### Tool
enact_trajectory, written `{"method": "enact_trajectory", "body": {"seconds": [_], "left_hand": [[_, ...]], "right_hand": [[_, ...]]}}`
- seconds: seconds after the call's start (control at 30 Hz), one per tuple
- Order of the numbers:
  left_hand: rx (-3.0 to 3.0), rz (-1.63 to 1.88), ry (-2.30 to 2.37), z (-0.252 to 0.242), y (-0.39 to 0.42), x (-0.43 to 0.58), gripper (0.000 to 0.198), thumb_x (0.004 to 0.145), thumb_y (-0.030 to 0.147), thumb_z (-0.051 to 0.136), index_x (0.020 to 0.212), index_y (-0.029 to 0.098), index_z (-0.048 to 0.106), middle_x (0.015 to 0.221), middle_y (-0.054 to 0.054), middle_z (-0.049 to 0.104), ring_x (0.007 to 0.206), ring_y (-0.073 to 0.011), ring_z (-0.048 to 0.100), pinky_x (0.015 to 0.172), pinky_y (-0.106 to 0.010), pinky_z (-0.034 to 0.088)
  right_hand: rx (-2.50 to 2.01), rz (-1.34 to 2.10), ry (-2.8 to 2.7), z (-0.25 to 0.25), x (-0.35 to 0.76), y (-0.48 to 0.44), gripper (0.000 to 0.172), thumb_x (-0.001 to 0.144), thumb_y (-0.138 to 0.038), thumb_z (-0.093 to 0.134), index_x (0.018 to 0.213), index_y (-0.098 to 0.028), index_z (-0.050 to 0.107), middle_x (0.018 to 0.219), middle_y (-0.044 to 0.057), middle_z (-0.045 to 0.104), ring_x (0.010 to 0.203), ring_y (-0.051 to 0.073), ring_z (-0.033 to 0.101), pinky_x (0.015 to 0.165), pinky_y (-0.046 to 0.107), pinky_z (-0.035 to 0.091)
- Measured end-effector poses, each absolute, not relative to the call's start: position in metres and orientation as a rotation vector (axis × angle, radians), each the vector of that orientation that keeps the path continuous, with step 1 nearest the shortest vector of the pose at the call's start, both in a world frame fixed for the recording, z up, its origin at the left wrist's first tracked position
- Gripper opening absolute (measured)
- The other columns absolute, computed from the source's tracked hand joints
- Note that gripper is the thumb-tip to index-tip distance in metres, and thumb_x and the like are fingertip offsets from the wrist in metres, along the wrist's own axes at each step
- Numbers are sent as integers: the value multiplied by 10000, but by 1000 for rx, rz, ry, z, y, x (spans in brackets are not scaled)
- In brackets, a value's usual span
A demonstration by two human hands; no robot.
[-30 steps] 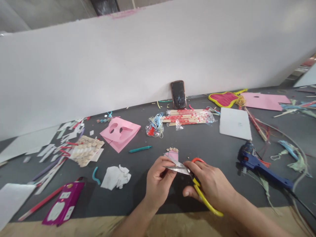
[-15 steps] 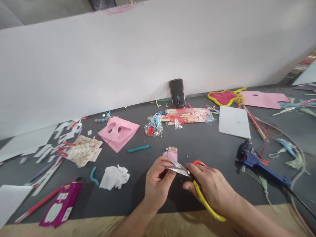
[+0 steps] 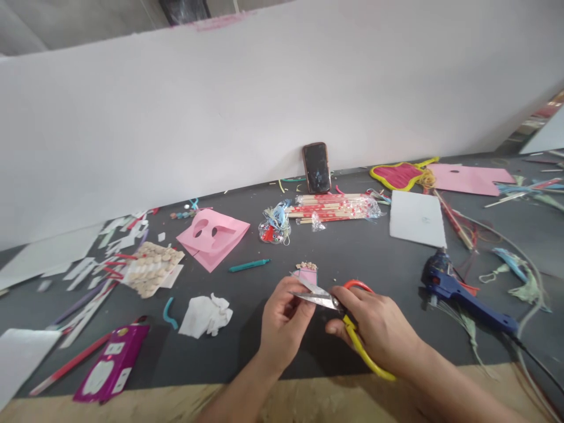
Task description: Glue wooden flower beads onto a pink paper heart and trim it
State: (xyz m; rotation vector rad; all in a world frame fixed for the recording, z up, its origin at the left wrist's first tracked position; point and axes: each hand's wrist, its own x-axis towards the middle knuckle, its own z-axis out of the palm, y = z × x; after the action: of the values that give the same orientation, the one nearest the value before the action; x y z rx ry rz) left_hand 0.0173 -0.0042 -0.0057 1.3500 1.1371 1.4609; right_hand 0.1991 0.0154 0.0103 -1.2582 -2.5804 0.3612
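Observation:
A pair of scissors (image 3: 363, 352) with a yellow and a red handle is in my right hand (image 3: 381, 326), which is closed around the grips. The metal blades are parted and point left, across the fingertips of my left hand (image 3: 284, 317). Those fingers are pinched together; whatever is between them is hidden by the fingers and blades. Just beyond the fingertips is a small pink piece (image 3: 307, 274) with dark edging and a row of small beige beads along its far end. Whether my left hand touches this piece, I cannot tell.
Beyond my hands lie a teal pen (image 3: 249, 265), a pink cut-out sheet (image 3: 212, 238) and wrapped red-and-beige sticks (image 3: 330, 207). A phone (image 3: 316, 167) leans on the white wall. Crumpled tissue (image 3: 205, 315) is left; a blue glue gun (image 3: 467, 301) with its cord is right.
The yellow handle has swung slightly up and to the left, with my right hand shifting a little. My left hand keeps its pinch near the blades.

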Motion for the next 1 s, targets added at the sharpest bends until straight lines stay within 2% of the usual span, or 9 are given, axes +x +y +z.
{"method": "enact_trajectory", "body": {"seconds": [0.13,0.27,0.47,0.73,1.0], "left_hand": [[1356,1475,1150,-7,-4,17,69,854,197,598,798,166,625,830,-16,551,735,-117,549,600,-202,419],[1396,1500,1146,-8,-5,16,58,851,179,605,804,182,639,818,-7,558,764,-122,560,660,-215,432],[1440,1449,1188,-7,-6,14,63,850,181,605,823,181,663,875,-28,585,771,-133,572,677,-234,441],[1481,1439,1211,-6,-5,13,98,859,195,584,802,171,660,852,-36,584,763,-145,574,688,-251,449],[1455,1419,1231,-6,-7,15,102,863,213,582,800,169,649,852,-40,587,768,-152,580,696,-260,457]], "right_hand": [[-1257,431,-2571,14,200,17,588,865,-684,369,1125,-183,535,834,86,671,724,245,658,591,309,450],[-1285,496,-2581,19,200,17,792,716,-816,422,1146,-163,547,883,116,668,796,294,664,633,362,490],[-1311,534,-2584,21,199,17,921,623,-865,441,1199,-151,530,928,134,649,849,325,650,684,427,512],[-1262,525,-2588,16,198,18,814,718,-808,426,1185,-149,526,924,135,652,842,304,652,692,405,510],[-1226,514,-2567,12,197,16,652,842,-705,373,1145,-149,528,857,111,657,766,266,661,633,345,495]]}}
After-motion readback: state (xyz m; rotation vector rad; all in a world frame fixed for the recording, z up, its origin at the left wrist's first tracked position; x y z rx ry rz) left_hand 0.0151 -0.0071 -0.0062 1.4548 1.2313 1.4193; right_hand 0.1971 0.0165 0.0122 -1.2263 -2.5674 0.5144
